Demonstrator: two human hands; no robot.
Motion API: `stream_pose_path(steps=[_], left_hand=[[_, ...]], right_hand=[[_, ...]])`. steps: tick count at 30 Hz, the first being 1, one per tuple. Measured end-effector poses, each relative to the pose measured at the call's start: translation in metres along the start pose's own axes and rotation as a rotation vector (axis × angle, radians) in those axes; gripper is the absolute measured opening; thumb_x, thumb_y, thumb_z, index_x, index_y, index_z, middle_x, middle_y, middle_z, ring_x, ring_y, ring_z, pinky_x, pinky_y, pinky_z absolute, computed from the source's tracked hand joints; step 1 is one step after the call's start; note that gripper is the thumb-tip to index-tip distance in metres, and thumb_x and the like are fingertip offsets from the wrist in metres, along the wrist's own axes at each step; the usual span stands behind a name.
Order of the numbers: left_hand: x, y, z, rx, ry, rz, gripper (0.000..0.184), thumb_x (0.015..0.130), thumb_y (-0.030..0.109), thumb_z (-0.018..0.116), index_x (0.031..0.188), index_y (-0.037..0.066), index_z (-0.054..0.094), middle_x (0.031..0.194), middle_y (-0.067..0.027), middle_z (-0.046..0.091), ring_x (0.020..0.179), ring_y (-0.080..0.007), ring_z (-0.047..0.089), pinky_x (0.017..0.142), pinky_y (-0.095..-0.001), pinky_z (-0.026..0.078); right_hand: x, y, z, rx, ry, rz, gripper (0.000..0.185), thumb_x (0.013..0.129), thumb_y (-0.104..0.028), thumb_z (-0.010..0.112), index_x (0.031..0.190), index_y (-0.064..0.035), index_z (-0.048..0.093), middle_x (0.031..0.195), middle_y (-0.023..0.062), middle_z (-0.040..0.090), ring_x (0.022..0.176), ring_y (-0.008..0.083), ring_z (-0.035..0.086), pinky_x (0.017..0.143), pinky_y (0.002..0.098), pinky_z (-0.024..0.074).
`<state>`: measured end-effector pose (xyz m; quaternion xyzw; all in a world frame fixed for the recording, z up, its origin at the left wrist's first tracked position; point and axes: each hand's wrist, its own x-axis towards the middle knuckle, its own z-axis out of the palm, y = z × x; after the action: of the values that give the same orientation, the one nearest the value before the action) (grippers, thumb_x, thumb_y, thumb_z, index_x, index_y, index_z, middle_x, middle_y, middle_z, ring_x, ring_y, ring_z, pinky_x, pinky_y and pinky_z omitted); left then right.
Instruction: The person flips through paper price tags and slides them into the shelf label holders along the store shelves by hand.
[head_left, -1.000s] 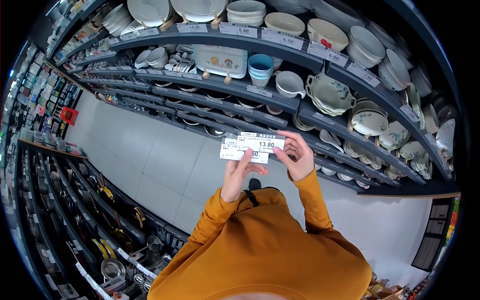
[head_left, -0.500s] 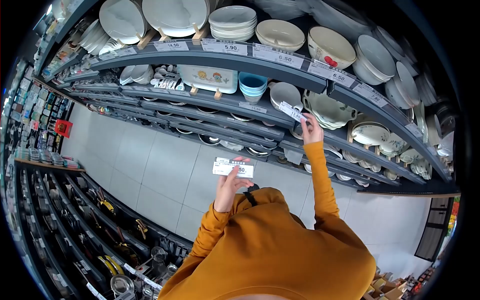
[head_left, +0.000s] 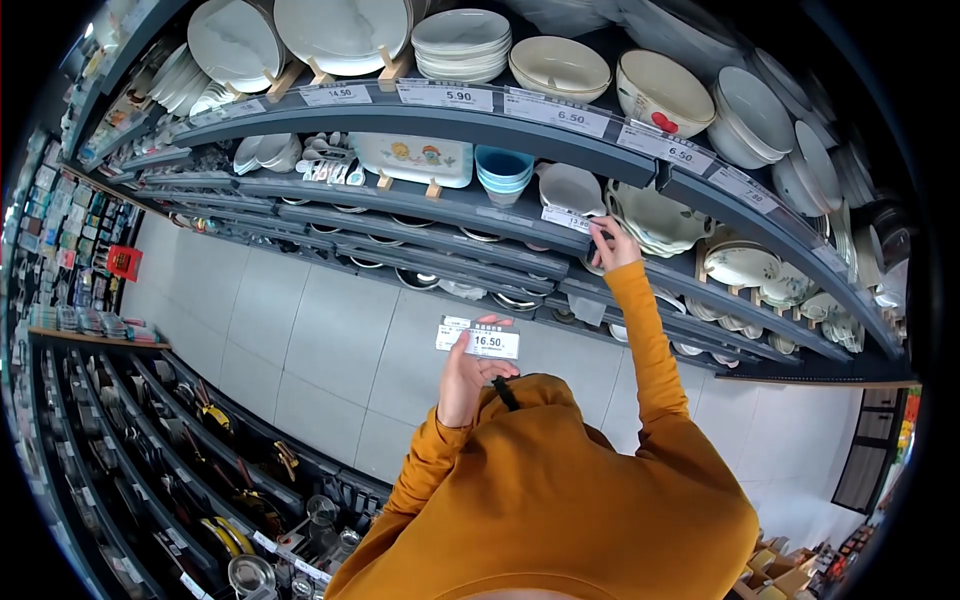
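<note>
Two hands, well apart: the left hand (head_left: pixel 462 385) grips a 16.50 card (head_left: pixel 492 343) near mid-frame; farther, above and right, the right hand (head_left: pixel 618 248) pinches a second card (head_left: pixel 563 217), seemingly touching the shelf edge (head_left: pixel 455 205) below a white bowl (head_left: pixel 570 188).

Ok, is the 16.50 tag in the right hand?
No, the 16.50 tag is in the left hand, while the right hand is on another tag at the shelf.

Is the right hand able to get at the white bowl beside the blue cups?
Likely yes: nothing covers most of the white bowl, and the right hand is close, though busy with a price tag.
</note>
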<state>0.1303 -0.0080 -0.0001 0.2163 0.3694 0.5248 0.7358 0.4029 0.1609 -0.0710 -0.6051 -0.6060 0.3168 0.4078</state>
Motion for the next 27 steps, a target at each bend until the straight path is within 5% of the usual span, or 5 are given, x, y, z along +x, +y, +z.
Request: stream_pose_path(steps=[27], left_hand=[[-0.016, -0.013, -0.003, 0.002, -0.014, -0.006, 0.052, 0.099, 0.039, 0.028, 0.131, 0.0, 0.041, 0.129, -0.0162, 0.053, 0.074, -0.0207, 0.064, 0.072, -0.0292, 0.052]], right_hand=[[0.014, 0.013, -0.014, -0.117, -0.138, 0.001, 0.027, 0.091, -0.028, 0.062, 0.108, -0.0074, 0.063, 0.06, 0.0037, 0.058, 0.047, 0.01, 0.051, 0.047, 0.0251, 0.0412]])
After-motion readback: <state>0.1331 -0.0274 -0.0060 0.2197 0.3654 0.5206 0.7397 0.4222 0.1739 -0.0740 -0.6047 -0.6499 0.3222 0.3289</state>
